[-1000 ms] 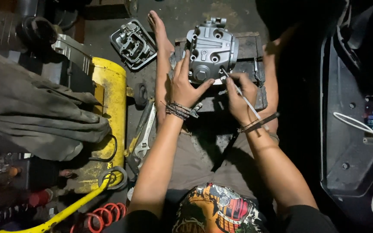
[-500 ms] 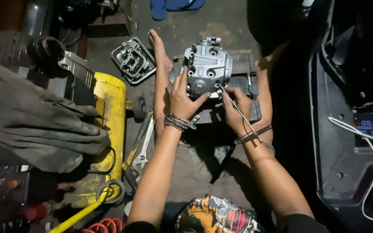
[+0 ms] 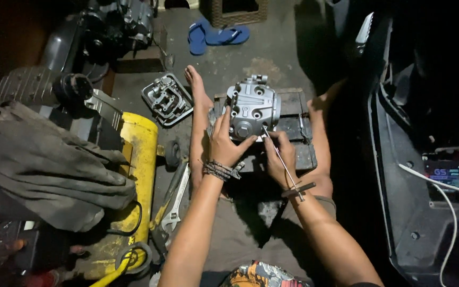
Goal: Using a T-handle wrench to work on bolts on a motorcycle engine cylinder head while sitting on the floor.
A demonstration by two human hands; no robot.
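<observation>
A grey cast-metal engine cylinder head point(image 3: 255, 108) rests on a dark wooden block point(image 3: 298, 127) between my bare feet. My left hand point(image 3: 224, 143), with cord bracelets at the wrist, grips the head's lower left side. My right hand point(image 3: 281, 157) pinches a thin metal T-handle tool point(image 3: 285, 167), its tip set against the head's lower right edge and its crossbar lying over my wrist.
A second grey engine cover point(image 3: 167, 99) lies left of my left foot. An adjustable wrench point(image 3: 175, 204) sits on the floor beside a yellow machine body point(image 3: 139, 159). A grey rag point(image 3: 49, 165) lies at left, blue sandals point(image 3: 216, 35) at top, dark plastic panelling and a white cable point(image 3: 442, 196) at right.
The view has tilted so the scene sits lower, bringing the sandals into sight. Both hands keep their hold on the cylinder head and thin tool; the tool stays against the head's lower right.
</observation>
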